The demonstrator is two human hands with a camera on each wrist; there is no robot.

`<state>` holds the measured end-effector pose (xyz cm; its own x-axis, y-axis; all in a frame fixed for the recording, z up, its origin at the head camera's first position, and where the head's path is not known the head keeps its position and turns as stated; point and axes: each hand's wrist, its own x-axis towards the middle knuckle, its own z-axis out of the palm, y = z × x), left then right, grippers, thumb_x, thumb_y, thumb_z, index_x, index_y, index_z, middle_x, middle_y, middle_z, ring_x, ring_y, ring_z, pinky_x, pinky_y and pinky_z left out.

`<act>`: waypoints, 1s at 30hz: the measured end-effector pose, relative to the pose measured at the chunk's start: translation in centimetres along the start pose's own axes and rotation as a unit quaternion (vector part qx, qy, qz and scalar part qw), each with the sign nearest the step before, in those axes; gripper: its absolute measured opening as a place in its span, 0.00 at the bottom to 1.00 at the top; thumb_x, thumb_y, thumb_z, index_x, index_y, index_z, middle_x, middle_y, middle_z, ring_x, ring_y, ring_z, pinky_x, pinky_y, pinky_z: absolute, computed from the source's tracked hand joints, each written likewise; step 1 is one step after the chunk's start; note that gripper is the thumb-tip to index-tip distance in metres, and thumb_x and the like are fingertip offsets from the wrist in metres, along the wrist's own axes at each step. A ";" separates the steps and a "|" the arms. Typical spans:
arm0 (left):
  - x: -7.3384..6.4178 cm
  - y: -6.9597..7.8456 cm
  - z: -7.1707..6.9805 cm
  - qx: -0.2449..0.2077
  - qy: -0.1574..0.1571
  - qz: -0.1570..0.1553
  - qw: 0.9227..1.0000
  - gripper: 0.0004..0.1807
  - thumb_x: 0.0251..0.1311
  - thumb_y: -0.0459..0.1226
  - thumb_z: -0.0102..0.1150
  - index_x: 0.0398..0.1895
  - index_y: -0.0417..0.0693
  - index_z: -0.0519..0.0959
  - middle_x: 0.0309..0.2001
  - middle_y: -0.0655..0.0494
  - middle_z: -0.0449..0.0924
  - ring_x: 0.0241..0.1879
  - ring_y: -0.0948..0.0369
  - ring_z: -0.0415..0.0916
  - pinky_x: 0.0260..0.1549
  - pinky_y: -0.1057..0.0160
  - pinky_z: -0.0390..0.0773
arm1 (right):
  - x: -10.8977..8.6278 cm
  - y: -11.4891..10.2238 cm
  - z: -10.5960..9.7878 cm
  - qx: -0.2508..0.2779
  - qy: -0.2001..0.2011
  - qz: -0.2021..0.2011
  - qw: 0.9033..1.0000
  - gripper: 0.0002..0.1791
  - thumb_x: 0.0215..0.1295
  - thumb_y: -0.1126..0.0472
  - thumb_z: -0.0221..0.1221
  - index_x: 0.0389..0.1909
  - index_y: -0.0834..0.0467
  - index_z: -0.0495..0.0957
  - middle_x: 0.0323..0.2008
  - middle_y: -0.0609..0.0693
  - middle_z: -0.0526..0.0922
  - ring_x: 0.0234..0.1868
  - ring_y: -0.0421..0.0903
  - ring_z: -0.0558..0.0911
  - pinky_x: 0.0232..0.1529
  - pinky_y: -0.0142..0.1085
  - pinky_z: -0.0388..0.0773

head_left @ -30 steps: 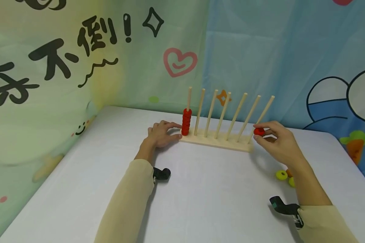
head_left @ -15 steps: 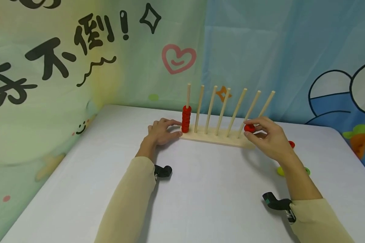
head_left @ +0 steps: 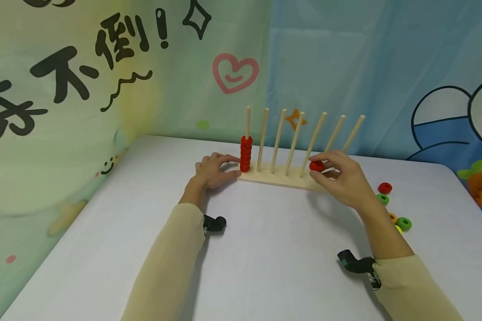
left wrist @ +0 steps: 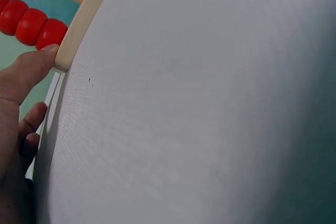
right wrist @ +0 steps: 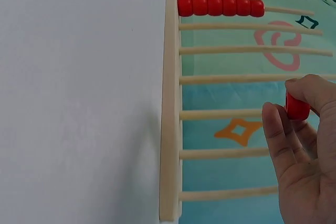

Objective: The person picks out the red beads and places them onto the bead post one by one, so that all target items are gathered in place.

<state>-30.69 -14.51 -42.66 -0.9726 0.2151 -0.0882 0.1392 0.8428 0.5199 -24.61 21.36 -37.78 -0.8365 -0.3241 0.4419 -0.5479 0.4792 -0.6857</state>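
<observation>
A wooden peg rack (head_left: 273,178) with a row of upright pegs stands on the table. Its leftmost peg carries a stack of several red beads (head_left: 246,154). My left hand (head_left: 214,171) holds the rack's left end between thumb and index finger; in the left wrist view the thumb (left wrist: 31,72) lies against the base beside the lowest bead. My right hand (head_left: 341,178) pinches a single red bead (head_left: 316,166) between thumb and fingertips, in front of the right-hand pegs. In the right wrist view this held bead (right wrist: 297,107) is off the pegs, with its hole side partly visible.
Loose beads lie right of the rack by my right forearm: a red bead (head_left: 384,187), green beads (head_left: 404,224), an orange bead (head_left: 392,218) and a yellow one (head_left: 398,229). A printed cloth backdrop (head_left: 325,58) hangs behind the white table (head_left: 265,249).
My right hand has moved left along the rack with the red bead, uncovering loose beads on the right. The left hand stays at the rack's left end. The head view has shifted slightly.
</observation>
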 end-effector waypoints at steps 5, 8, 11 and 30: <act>-0.1 0.0 -0.1 -0.001 0.000 0.000 1.000 0.28 0.65 0.60 0.57 0.68 0.74 0.75 0.73 0.51 0.64 0.69 0.45 0.59 0.62 0.41 0.56 | 0.5 -0.4 0.5 0.001 -0.009 0.001 1.000 0.17 0.67 0.69 0.66 0.56 0.60 0.82 0.47 0.49 0.81 0.43 0.39 0.81 0.46 0.21 0.78; -0.1 -0.1 -0.1 -0.001 0.000 -0.003 1.000 0.28 0.65 0.61 0.57 0.68 0.75 0.75 0.73 0.52 0.64 0.69 0.45 0.59 0.62 0.42 0.56 | 0.8 -0.5 0.8 0.006 -0.013 -0.003 1.000 0.17 0.67 0.69 0.65 0.56 0.60 0.82 0.48 0.50 0.81 0.44 0.39 0.81 0.46 0.21 0.79; 0.0 -0.2 -0.1 -0.004 0.001 -0.003 1.000 0.28 0.65 0.60 0.58 0.68 0.74 0.75 0.73 0.51 0.64 0.70 0.45 0.58 0.63 0.41 0.56 | 1.0 -0.7 1.0 0.016 -0.011 -0.010 1.000 0.17 0.66 0.70 0.66 0.55 0.60 0.82 0.48 0.50 0.81 0.43 0.39 0.82 0.45 0.23 0.80; 0.0 0.0 -0.3 0.010 0.006 0.010 1.000 0.28 0.65 0.60 0.58 0.68 0.73 0.75 0.72 0.51 0.67 0.68 0.45 0.62 0.61 0.42 0.59 | 3.2 -2.9 2.6 0.056 -0.003 -0.032 0.998 0.17 0.66 0.70 0.66 0.55 0.60 0.82 0.48 0.54 0.80 0.43 0.42 0.82 0.43 0.24 0.81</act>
<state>-30.72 -14.61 -42.39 -0.9717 0.2263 -0.0676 0.1626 0.8485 0.5036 -25.64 16.76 -35.90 -0.7997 -0.3556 0.4838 -0.5952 0.3629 -0.7170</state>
